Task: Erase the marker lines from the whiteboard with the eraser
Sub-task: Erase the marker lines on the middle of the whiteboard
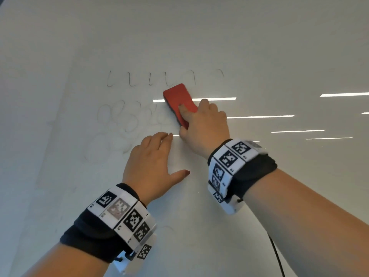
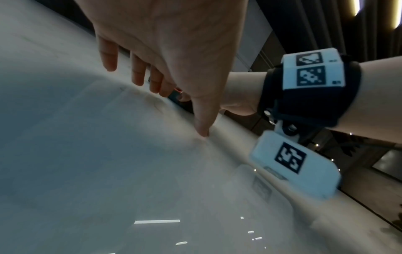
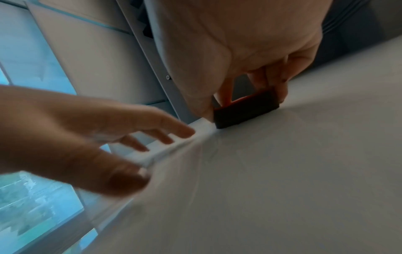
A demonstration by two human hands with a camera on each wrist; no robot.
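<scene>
Right hand (image 1: 203, 124) pinches the red rectangular foam eraser (image 1: 178, 102), its dark felt flat on the glossy whiteboard (image 1: 259, 47) beside faint marker loops (image 1: 127, 116), apparently mid-wipe, while left hand (image 1: 151, 164), fingers straight, braces.

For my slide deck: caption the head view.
Right hand presses a red eraser against the whiteboard near faint marker lines; left hand rests flat.

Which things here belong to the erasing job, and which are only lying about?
Belonging to the job:
- whiteboard
- marker lines
- red eraser, held by the right hand
- left hand, flat on the board

Not part of the job:
- wrist bands
- black cable
</scene>
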